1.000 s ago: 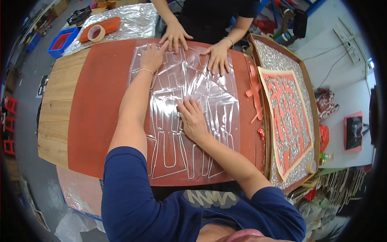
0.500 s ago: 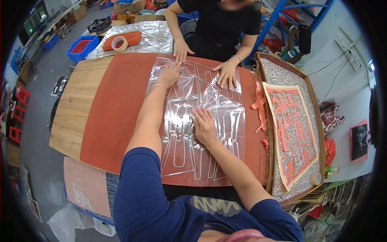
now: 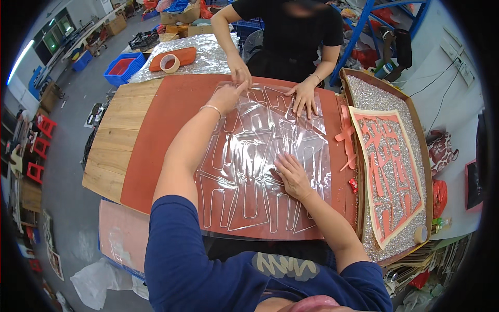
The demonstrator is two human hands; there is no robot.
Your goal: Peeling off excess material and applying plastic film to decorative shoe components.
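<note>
A person in a blue top leans over a desk and presses a clear plastic sheet, cut with outlined shapes, onto a rust-red mat that covers most of the wooden top. The left hand reaches to the sheet's far edge, fingers loosely extended and gripping nothing; the right hand lies open and flat near the sheet's middle. Across the desk a co-worker's two hands pin the far edge. Smoothing of this kind likely goes best with flat palms working from the middle outward, so that wrinkles and trapped air run to the edges while the far side stays held down. To the right sits a glitter-lined tray holding a red paper cutting. Glare and creases make the cut shapes hard to read, the sheet's near edge runs close under the person's chest, and whether the film is sticking to the mat cannot be told.
</note>
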